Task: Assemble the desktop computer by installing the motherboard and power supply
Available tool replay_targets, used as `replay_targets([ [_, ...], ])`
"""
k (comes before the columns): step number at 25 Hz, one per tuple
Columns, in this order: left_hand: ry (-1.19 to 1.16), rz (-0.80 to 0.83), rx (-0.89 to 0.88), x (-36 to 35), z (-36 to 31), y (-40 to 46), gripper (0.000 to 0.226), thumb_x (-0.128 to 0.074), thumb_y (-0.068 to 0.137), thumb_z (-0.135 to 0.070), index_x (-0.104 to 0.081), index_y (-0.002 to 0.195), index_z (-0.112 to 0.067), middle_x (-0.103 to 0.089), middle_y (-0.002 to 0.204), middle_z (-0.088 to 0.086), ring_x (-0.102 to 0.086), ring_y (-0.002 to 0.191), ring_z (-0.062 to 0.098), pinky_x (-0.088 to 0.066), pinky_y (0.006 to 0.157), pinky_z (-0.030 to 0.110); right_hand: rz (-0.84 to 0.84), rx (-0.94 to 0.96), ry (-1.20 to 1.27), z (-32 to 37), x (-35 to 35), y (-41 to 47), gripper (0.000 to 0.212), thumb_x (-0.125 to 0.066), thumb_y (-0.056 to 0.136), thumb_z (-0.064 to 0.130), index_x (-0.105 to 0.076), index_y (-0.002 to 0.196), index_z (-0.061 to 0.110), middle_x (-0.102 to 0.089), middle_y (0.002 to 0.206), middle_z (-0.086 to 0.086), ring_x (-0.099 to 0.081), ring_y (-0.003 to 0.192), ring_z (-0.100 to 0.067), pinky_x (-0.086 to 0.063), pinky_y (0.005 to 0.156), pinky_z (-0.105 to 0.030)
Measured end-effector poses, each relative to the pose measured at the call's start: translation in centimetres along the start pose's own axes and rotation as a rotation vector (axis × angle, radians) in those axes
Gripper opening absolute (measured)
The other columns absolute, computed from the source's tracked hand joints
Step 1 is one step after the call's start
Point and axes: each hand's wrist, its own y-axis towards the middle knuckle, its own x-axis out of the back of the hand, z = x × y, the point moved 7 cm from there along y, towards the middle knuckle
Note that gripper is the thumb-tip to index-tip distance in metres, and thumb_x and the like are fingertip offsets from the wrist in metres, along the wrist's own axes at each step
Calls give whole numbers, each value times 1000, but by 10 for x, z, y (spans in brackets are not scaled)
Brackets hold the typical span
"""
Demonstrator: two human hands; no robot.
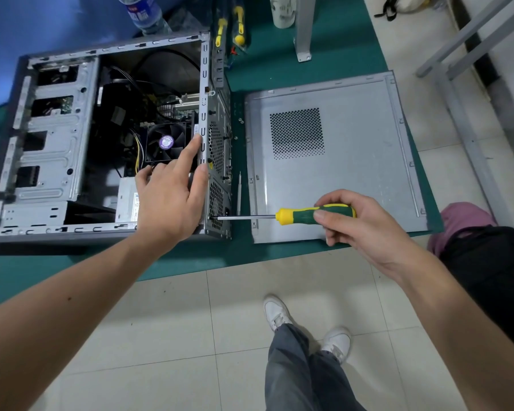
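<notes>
Screwing at the back of the open PC case (54,149) on the green bench (279,72)

Right hand (365,229) has its grip wrapped around a green-yellow screwdriver (309,215), tip at the case's rear lower corner. Left hand (169,200) rests on the rear edge, fingers spread, just above the power supply (126,203). Side panel (339,155) lies flat beside the case.

The single head view looked steeply down from above the case (101,137), which lay close at upper left. It faced forward over the mat (324,54), with floor (175,321) nearer the wearer than the case.
</notes>
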Motion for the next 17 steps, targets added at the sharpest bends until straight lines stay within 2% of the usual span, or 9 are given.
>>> replay_targets([
  [1,1,0,1,0,0,0,49,-24,103,-46,-33,149,-35,-47,60,-12,-47,82,15,-24,106,40,-15,1,-8,0,2,-1,5,-75,84,26,-74,87,22,-61,64,-1,-51,56,-16,-47,54,-23],
  [3,2,2,0,0,-1,0,49,-24,103,-46,-32,149,-35,-47,61,-12,-47,83,16,-24,107,41,-48,-31,-24,0,2,-1,25,-78,75,41,-76,84,18,-67,66,-6,-44,49,-13,-37,43,-20],
  [5,5,2,-2,0,-1,1,49,-24,102,-45,-33,150,-34,-47,61,-12,-48,83,16,-23,106,40,-91,-117,-42,-5,2,0,49,-73,67,59,-72,75,10,-68,65,-11,-36,43,-12,-29,37,-20],
  [6,3,6,-3,0,0,0,50,-24,102,-45,-33,149,-33,-47,61,-12,-48,83,17,-23,106,40,-122,-165,-46,-9,2,0,53,-69,67,64,-68,70,11,-65,61,-12,-34,41,-12,-26,37,-19],
  [9,9,5,-4,0,-1,0,50,-23,102,-46,-33,149,-33,-48,64,-12,-49,85,16,-23,107,41,-96,-151,-46,-15,0,-4,42,-67,76,60,-66,66,19,-61,62,-12,-39,43,-12,-29,38,-21],
  [11,12,18,2,-1,0,1,50,-23,102,-46,-32,150,-33,-49,66,-12,-49,86,16,-23,108,42,-36,-58,-63,-12,-3,-8,22,-69,86,43,-69,78,22,-57,69,-11,-47,52,-12,-38,47,-22],
  [13,12,19,3,-1,0,1,50,-22,102,-46,-31,150,-34,-49,66,-12,-48,85,15,-24,108,44,-11,47,-76,-4,-4,-11,6,-72,87,27,-70,91,23,-55,70,-6,-49,59,-14,-45,56,-23],
  [15,23,19,0,0,-1,0,52,-21,102,-47,-30,151,-33,-48,67,-12,-46,85,15,-25,108,44,-43,53,-57,3,-3,-9,8,-75,85,26,-72,91,21,-58,63,-1,-52,58,-14,-47,54,-22],
  [17,39,24,-1,0,-1,0,52,-20,102,-47,-29,151,-33,-48,70,-13,-45,85,14,-25,107,44,-82,-35,-54,6,-3,-7,24,-72,85,40,-72,80,16,-59,57,-4,-53,51,-14,-41,44,-21],
])
